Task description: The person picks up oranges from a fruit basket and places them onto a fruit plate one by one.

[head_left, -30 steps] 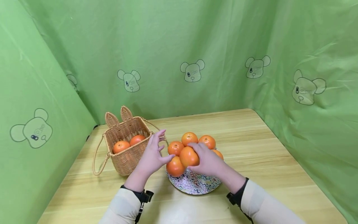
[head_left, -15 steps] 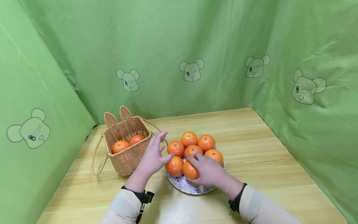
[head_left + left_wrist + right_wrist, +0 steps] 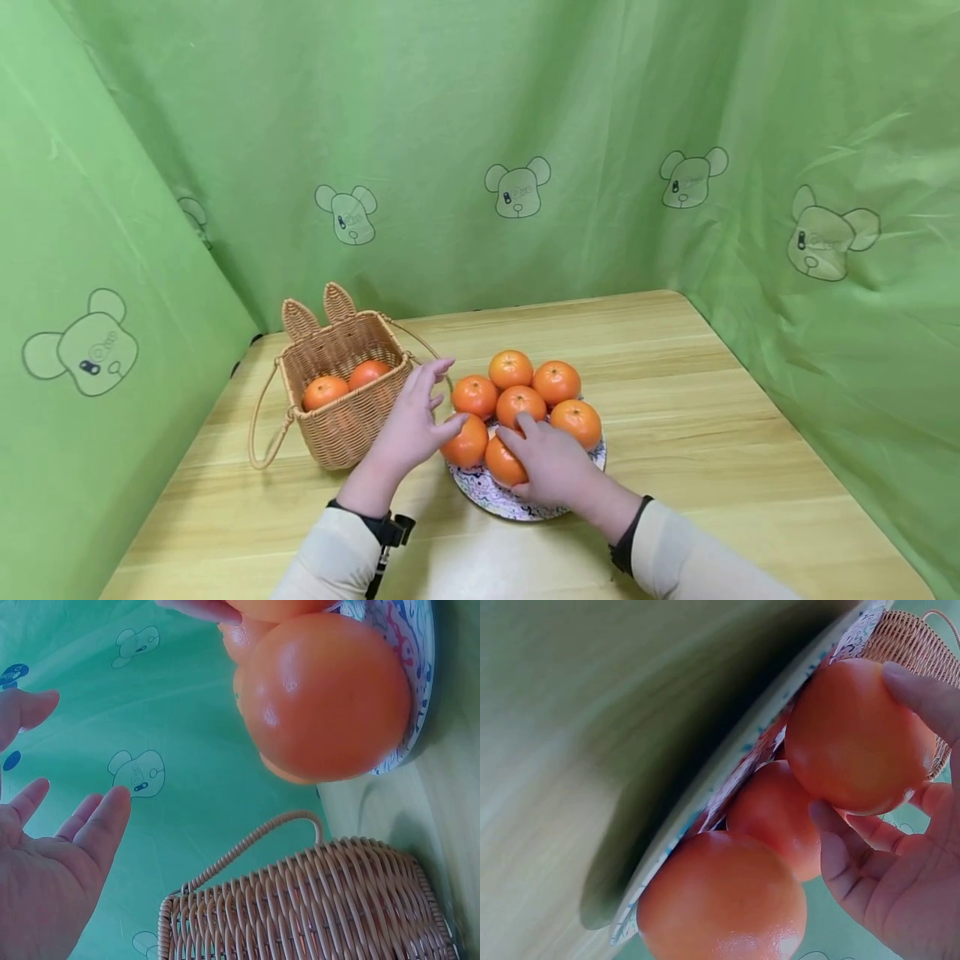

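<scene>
My right hand (image 3: 561,468) grips an orange (image 3: 502,462) at the near side of a round patterned plate (image 3: 498,502). In the right wrist view, thumb and fingertips curl about this orange (image 3: 859,739), low at the plate. Several more oranges sit close together on the plate, among them a middle orange (image 3: 521,406) and a left orange (image 3: 465,442). My left hand (image 3: 411,423) hovers with fingers spread between the basket and the plate, holding nothing. Its thumb overlaps the left orange in the head view, but the left wrist view shows this hand (image 3: 56,877) apart from the fruit.
A wicker basket (image 3: 348,429) with two ear shapes and rope handles stands left of the plate, with two oranges (image 3: 325,392) inside. The wooden table (image 3: 712,417) extends to the right. Green curtains (image 3: 450,100) with bear-head prints enclose the back and sides.
My right hand has brought its orange down from above the plate's middle to the plate's near side, uncovering the middle orange. The left hand has stayed nearly still.
</scene>
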A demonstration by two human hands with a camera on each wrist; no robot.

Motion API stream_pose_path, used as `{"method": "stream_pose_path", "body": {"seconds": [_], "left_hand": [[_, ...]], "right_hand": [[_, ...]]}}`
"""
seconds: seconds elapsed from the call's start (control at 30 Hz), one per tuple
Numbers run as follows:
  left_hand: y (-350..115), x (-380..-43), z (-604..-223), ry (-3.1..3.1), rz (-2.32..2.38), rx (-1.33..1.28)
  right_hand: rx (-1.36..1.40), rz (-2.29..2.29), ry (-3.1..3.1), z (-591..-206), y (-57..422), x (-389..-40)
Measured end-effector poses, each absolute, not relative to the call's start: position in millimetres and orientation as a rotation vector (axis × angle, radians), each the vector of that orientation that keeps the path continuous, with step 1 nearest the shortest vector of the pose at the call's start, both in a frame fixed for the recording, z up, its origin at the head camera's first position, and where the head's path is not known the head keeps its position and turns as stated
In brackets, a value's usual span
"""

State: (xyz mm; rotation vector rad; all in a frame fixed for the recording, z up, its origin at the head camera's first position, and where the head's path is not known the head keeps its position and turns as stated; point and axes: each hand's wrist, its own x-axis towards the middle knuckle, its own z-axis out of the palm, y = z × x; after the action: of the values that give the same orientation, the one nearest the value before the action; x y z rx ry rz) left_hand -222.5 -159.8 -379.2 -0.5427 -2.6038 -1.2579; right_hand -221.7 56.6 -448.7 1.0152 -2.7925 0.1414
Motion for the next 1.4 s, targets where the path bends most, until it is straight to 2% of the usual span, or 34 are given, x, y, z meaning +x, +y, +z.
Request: {"method": "stream_pose_path", "body": {"seconds": [1.0, 1.2, 1.4], "left_hand": [[-172, -227, -380, -2.59, -1.197, -0.515], [-185, -231, -369, -2.585, -1.074, -0.473], [-216, -243, -356, -2.631, -0.946, -0.318]], "right_hand": [[0.968, 0.298, -2.827, -432, 57, -228], [0.904, 0.394, -2.765, -417, 54, -232], [0.894, 0.509, -2.749, -402, 49, -231]]}}
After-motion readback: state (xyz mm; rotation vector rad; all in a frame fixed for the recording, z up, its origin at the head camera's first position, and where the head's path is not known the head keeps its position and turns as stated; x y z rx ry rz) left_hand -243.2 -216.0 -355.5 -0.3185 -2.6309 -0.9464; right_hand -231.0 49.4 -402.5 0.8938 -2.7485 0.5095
